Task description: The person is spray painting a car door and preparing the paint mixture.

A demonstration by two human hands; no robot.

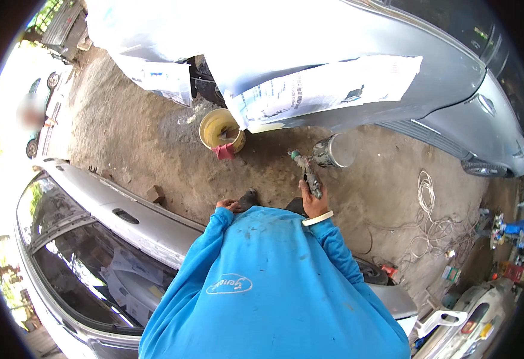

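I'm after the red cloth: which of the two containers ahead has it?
The yellow bucket on the left: the red cloth hangs at its rim, whereas the dark-sided container shows none.

The right grip hides part of a tool, the blue shirt part of a silver car.

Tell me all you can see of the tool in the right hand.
The tool is long and narrow, with a mottled, grimy grey body and a green part near its far end. The right hand holds its near end; it points forward, slightly left, in view beside a stained can. Its material and kind are unclear.
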